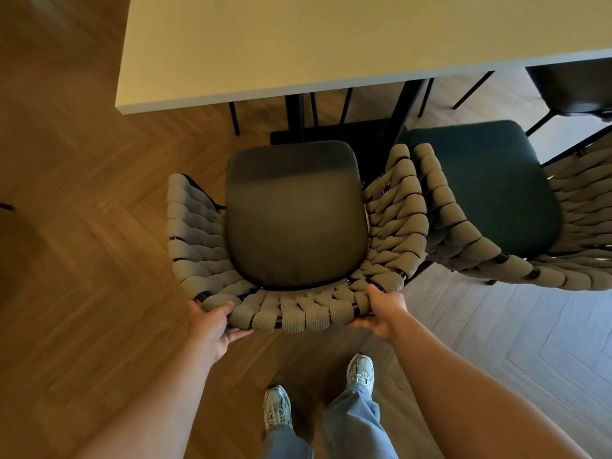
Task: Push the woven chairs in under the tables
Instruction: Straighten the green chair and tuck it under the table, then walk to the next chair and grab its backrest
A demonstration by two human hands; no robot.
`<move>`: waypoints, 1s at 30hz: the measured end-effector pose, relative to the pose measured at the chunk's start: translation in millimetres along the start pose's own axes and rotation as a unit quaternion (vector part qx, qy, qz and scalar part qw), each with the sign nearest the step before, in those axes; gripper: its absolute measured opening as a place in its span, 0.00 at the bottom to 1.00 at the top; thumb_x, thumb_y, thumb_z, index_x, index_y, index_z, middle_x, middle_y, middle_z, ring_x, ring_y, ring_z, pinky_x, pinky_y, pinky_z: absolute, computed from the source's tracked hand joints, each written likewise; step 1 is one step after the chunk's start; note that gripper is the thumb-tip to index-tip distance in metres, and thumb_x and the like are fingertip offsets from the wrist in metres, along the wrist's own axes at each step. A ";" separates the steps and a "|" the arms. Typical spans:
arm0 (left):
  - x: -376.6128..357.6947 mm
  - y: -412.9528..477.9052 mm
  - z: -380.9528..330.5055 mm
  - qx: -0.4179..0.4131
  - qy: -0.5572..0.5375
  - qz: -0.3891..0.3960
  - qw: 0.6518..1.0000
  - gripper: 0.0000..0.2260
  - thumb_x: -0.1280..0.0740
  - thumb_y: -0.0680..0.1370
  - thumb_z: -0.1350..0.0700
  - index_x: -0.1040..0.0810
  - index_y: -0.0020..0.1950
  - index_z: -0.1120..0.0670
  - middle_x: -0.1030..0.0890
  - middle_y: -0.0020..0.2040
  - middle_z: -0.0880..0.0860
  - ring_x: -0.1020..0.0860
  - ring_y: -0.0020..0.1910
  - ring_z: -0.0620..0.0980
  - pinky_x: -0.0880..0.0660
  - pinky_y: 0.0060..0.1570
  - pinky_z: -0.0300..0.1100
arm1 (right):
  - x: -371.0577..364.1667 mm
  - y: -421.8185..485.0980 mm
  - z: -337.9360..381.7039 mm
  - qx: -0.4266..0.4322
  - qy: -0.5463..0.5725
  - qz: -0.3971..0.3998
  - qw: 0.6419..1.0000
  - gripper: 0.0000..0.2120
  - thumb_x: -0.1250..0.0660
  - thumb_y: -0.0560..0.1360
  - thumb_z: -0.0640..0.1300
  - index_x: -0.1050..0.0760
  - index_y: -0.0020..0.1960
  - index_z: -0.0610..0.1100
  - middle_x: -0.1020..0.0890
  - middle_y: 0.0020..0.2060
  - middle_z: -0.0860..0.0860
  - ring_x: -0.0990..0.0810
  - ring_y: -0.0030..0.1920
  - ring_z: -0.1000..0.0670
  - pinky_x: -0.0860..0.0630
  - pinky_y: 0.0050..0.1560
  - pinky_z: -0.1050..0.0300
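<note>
A woven chair (298,313) with thick beige rope weave and a grey seat cushion stands in front of me, facing the pale table (298,44). Its seat front lies a little short of the table's near edge. My left hand (212,329) grips the left part of the backrest's top rim, thumb over the weave and fingers beneath. My right hand (381,313) grips the right part of the same rim. A second woven chair (470,250) with a dark green cushion stands touching it on the right, also out from the table.
Black table base and legs (298,120) stand under the table ahead of the seat. A dark chair (569,87) sits at the far right under the table edge. My feet in pale sneakers (359,372) stand on herringbone wood floor behind the chair.
</note>
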State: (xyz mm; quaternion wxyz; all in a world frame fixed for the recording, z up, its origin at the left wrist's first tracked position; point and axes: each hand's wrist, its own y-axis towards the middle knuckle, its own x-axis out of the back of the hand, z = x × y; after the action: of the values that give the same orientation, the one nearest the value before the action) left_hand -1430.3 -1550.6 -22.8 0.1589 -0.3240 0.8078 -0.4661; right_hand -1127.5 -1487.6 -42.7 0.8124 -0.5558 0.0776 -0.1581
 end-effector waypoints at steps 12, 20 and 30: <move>-2.8 -6.9 7.5 -0.015 0.004 -0.014 1.000 0.28 0.38 0.81 0.67 0.38 0.74 0.42 0.27 0.69 0.61 0.24 0.62 0.70 0.24 0.52 0.74 | 6.0 -13.6 -9.0 0.029 -0.029 0.002 0.999 0.18 0.31 0.79 0.43 0.33 0.65 0.41 0.16 0.53 0.37 0.13 0.43 0.38 0.16 0.34 0.42; 2.3 -46.9 9.8 -0.045 0.171 0.013 0.984 0.33 0.36 0.82 0.60 0.50 0.81 0.48 0.28 0.71 0.63 0.21 0.63 0.63 0.22 0.59 0.57 | 12.6 -60.0 -24.9 0.098 -0.178 0.005 0.979 0.15 0.34 0.81 0.45 0.27 0.64 0.37 0.18 0.52 0.40 0.13 0.41 0.41 0.14 0.39 0.47; 25.3 -119.6 21.7 -0.174 0.553 0.211 0.787 0.17 0.36 0.82 0.56 0.27 0.71 0.51 0.20 0.58 0.51 0.20 0.56 0.50 0.20 0.51 0.44 | 76.4 -167.7 -88.5 0.178 -0.414 -0.051 0.891 0.15 0.36 0.81 0.44 0.21 0.60 0.34 0.16 0.51 0.37 0.14 0.49 0.38 0.16 0.52 0.42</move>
State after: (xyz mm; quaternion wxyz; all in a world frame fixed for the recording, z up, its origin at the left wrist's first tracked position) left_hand -1391.9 -1624.3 69.6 -0.2793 0.1460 0.8730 -0.3722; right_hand -1111.2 -1647.3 83.9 0.8469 -0.4203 -0.3239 0.0345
